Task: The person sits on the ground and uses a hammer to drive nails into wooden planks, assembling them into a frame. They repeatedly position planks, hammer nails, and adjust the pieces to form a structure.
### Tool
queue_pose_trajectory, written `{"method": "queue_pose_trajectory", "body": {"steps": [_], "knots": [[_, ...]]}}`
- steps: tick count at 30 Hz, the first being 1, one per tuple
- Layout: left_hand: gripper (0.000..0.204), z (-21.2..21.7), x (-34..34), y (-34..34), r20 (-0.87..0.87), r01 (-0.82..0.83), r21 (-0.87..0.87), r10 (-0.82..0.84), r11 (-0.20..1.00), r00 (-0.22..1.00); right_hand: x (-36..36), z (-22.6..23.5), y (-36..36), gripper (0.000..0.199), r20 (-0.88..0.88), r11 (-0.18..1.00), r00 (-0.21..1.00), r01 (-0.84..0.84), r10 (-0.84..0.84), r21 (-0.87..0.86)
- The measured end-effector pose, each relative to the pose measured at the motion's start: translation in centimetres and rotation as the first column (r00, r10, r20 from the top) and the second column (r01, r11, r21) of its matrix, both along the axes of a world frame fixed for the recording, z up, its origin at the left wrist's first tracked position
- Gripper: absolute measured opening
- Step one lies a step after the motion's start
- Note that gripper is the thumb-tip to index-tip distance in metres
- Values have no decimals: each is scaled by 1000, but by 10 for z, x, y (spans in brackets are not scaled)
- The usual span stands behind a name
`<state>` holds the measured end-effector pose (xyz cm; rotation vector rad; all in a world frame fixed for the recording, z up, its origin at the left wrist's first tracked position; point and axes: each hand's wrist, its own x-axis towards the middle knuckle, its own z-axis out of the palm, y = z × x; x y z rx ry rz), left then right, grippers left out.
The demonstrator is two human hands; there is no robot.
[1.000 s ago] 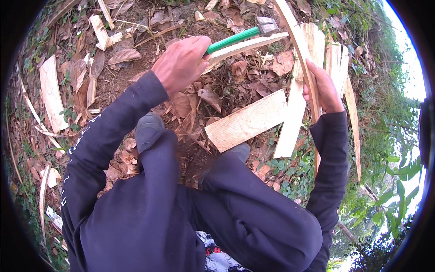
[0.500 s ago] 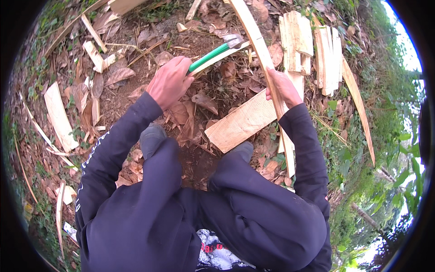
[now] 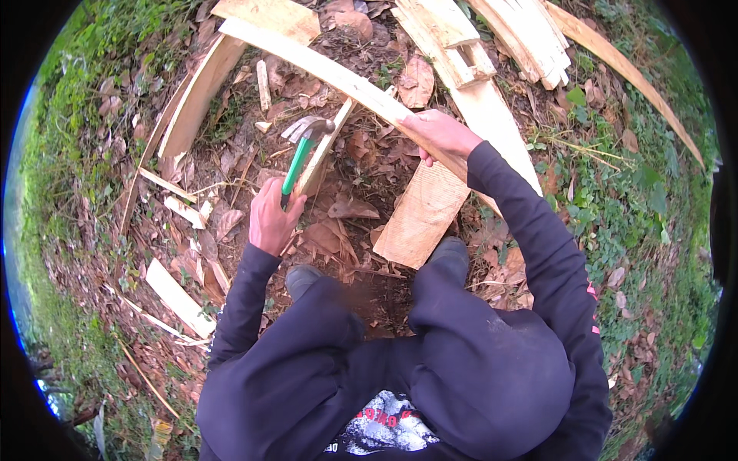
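Observation:
My left hand [image 3: 270, 217] is closed round a claw hammer [image 3: 297, 160], whose green handle rises to a metal head. A narrow pale wood strip [image 3: 329, 144] runs alongside the handle down to the same hand; I cannot tell whether the fingers hold it too. My right hand [image 3: 444, 140] grips a long, thin wooden slat [image 3: 338, 79], slanting from the far left down toward my right forearm, which hides part of it. Below the right hand, a broad plank [image 3: 421, 217] lies with its near end beside my right shoe [image 3: 450, 257].
Stacked boards [image 3: 447, 34] and split slats [image 3: 526, 34] lie at the far right, with a curved strip [image 3: 630, 77] beyond. Boards [image 3: 201, 96] lie at the far left. Offcuts [image 3: 181, 298] rest on leaf-covered soil near my left arm. Green plants [image 3: 615, 200] grow at the right.
The slat in my right hand has swung, its far end now pointing left. The hammer has turned from pointing right to nearly upright, with the strip beside it. The view has shifted.

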<state>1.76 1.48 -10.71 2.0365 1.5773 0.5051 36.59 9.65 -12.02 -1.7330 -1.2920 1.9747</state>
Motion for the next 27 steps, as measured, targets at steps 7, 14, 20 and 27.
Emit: {"method": "queue_pose_trajectory", "body": {"steps": [7, 14, 20, 27], "knots": [[24, 14, 43, 4, -46, -35, -54, 32, 998, 998, 41, -4, 6, 55, -27, 997, 998, -59, 60, 43], [26, 15, 63, 3, -60, -42, -62, 38, 997, 998, 63, -9, 8, 58, -13, 994, 996, -93, 93, 51], [27, 17, 68, 1, -69, -60, -78, 55, 995, 996, 71, 1, 11, 60, 71, 987, 989, -139, 133, 86], [24, 20, 65, -1, -67, -48, -57, 45, 997, 997, 67, -4, 8, 60, 48, 988, 992, -122, 117, 97]]}}
